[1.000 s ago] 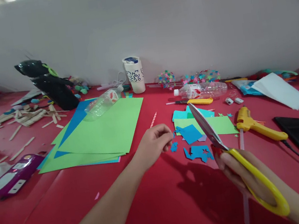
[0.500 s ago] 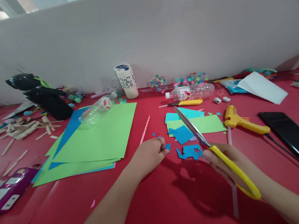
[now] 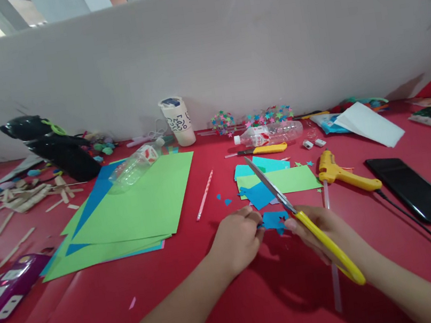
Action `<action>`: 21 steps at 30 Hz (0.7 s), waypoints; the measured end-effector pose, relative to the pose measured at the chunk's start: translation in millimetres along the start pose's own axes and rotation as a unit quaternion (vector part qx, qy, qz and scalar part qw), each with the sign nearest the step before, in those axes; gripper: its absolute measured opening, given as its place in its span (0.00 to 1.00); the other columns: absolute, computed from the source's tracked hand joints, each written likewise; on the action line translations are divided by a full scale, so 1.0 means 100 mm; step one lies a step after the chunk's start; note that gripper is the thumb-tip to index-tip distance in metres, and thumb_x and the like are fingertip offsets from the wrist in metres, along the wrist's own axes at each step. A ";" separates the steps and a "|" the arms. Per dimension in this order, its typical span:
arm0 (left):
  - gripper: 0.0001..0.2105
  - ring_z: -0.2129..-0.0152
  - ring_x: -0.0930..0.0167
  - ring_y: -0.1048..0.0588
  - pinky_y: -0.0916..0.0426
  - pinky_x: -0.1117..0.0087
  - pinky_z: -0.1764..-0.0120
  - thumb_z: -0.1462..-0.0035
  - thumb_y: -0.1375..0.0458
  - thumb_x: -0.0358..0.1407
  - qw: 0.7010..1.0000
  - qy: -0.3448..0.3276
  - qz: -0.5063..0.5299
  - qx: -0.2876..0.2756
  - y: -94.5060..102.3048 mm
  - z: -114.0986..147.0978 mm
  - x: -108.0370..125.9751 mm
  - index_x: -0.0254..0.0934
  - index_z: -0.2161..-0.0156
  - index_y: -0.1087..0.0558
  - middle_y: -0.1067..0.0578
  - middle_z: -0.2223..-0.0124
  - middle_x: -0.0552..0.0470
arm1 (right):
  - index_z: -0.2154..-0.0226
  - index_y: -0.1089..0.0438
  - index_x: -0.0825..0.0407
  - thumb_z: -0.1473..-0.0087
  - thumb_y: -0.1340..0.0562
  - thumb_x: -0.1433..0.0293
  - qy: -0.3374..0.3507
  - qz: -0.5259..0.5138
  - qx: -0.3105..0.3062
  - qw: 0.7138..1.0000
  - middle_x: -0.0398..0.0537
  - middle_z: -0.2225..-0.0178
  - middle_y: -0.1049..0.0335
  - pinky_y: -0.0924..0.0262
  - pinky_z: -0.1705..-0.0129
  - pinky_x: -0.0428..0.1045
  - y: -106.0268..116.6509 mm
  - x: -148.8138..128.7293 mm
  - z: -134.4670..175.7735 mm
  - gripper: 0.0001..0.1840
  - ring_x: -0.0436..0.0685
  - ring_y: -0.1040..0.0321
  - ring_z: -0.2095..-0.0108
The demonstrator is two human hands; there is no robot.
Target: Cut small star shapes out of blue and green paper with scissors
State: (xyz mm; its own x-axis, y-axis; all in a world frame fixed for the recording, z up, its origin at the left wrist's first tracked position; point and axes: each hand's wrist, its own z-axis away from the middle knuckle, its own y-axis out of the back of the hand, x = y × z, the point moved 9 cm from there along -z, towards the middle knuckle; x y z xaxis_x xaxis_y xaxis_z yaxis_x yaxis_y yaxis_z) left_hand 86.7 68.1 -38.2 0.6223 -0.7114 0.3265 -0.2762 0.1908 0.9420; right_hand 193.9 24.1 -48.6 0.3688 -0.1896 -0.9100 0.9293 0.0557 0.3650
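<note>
My right hand [image 3: 323, 232] is wrapped around a pair of scissors with yellow handles [image 3: 325, 242], its blades pointing up and away to the left. A small blue paper scrap [image 3: 273, 220] with a star-shaped hole lies under the blades, and my right fingertips reach its right edge. My left hand [image 3: 239, 238] is closed, pinching the left end of that scrap; the fingertips are partly hidden. Just beyond are a larger blue paper piece [image 3: 260, 195], a light green strip [image 3: 297, 179] and tiny blue bits [image 3: 227, 202].
Green and blue sheets [image 3: 134, 211] lie left under a plastic bottle [image 3: 137, 165]. Behind are a white tumbler [image 3: 178, 123], another bottle [image 3: 272, 134] and a yellow cutter [image 3: 270, 149]. Right are a corded glue gun [image 3: 343, 175] and a black phone [image 3: 414, 191]; a dotted straw [image 3: 205, 195] lies mid-table.
My left hand has moved right, from the small blue bits to the blue scrap, leaving some bits on the table. My right hand still holds the scissors in much the same place.
</note>
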 end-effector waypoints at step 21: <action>0.06 0.72 0.71 0.31 0.38 0.72 0.68 0.46 0.47 0.37 0.991 -0.047 0.115 0.051 0.21 0.09 0.11 0.36 0.70 0.34 0.29 0.69 0.50 | 0.82 0.49 0.48 0.54 0.39 0.53 -0.019 -0.051 0.074 0.996 0.30 0.91 0.54 0.58 0.91 0.41 0.14 -0.02 -0.01 0.23 0.43 0.54 0.92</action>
State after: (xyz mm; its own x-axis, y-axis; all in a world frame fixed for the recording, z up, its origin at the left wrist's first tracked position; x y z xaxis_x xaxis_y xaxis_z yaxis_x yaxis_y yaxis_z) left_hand 81.2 57.8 -15.1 0.4647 -0.7173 0.5191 -0.4794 0.2891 0.8286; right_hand 206.1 26.7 -41.8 0.2688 -0.2230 -0.9370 0.9480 -0.1105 0.2983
